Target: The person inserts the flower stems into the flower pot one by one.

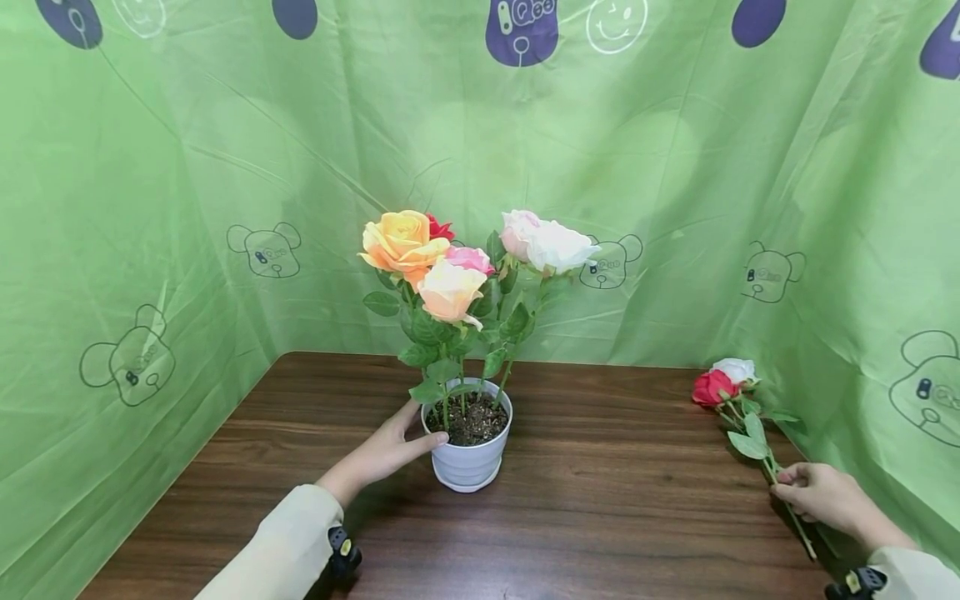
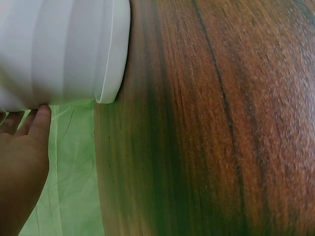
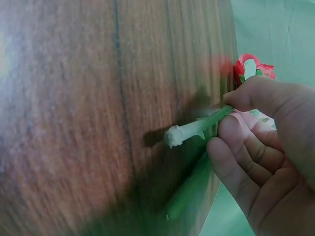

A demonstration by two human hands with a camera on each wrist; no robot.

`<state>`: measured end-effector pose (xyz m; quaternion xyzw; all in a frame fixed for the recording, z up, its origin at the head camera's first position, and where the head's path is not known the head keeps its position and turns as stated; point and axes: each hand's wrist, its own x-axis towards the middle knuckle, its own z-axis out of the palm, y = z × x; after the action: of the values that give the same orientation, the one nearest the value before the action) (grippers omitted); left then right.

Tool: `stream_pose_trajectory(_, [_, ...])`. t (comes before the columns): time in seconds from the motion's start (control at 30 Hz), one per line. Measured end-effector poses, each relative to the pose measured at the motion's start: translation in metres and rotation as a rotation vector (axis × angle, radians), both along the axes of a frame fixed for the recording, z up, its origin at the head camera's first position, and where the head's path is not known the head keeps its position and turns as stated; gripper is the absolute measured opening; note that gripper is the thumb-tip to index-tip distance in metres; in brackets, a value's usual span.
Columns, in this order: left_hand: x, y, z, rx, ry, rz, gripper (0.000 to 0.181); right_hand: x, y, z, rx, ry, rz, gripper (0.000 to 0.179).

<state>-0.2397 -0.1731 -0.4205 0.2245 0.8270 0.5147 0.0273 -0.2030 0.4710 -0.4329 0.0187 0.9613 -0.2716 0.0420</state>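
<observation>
A white flower pot [image 1: 471, 464] with dark soil stands on the table. My left hand [image 1: 386, 450] holds it from the left, thumb at the front rim and fingers against its far left side; the left wrist view shows fingertips on the ribbed wall. Several roses rise from the pot: orange [image 1: 405, 242], peach [image 1: 452, 290], white [image 1: 562, 247] and others. At the right, my right hand [image 1: 828, 500] pinches a green rose stem [image 3: 212, 121] between thumb and fingers. A second stem [image 3: 189, 194] lies under it. Their blooms are a red rose [image 1: 714, 388] and a white rose [image 1: 735, 369].
The dark wood table [image 1: 615, 500] spans the front. A green curtain [image 1: 660, 192] with printed bear faces surrounds it at the back and both sides. The loose roses lie along the table's right edge, their blooms close to the curtain.
</observation>
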Motion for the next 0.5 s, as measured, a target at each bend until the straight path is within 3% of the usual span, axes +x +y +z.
stream_pose_trajectory(0.5, [-0.0020, -0.0002, -0.0020, 0.001, 0.002, 0.000, 0.086, -0.0006, -0.0018, 0.0037, 0.024, 0.060, 0.026, 0.031])
